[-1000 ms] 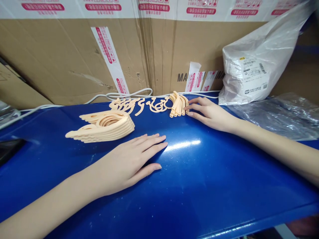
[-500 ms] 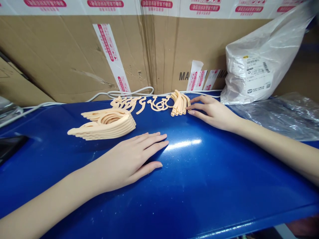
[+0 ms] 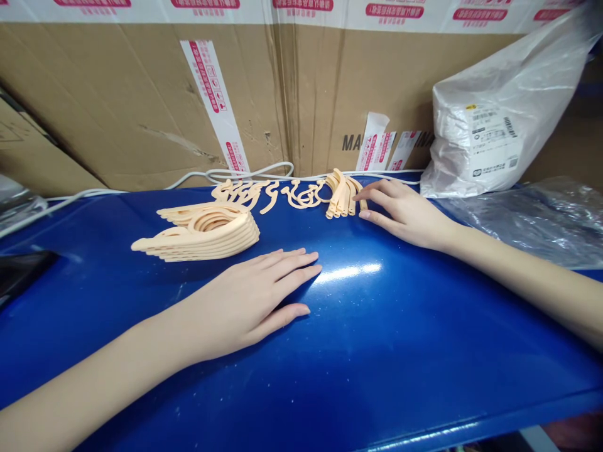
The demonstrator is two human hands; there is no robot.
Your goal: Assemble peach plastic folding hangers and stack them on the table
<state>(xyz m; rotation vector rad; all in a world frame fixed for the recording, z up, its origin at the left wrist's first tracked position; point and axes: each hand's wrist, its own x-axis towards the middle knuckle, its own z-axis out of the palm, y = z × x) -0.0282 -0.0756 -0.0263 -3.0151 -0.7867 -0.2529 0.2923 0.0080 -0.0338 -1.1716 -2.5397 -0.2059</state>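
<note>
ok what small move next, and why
Probably have the right hand gently pinch the right edge of the bundle of curved strips: its fingertips are at that edge, while the left hand lies on the blue table, holding nothing.

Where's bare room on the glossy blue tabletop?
Bare: the tabletop between left hand, right forearm and near edge; also between left forearm and stacked beige curved pieces. Crowded: back edge, with smaller beige pieces, white cable, white plastic bag.

- Bare left grip (image 3: 257, 296) lies palm down, fingers extended, thumb apart.
- Bare left forearm (image 3: 103, 382) slants from lower left.
- Bare right grip (image 3: 404, 210) spreads slightly curved fingers.
- Bare right forearm (image 3: 522, 273) slants from the right.
</note>
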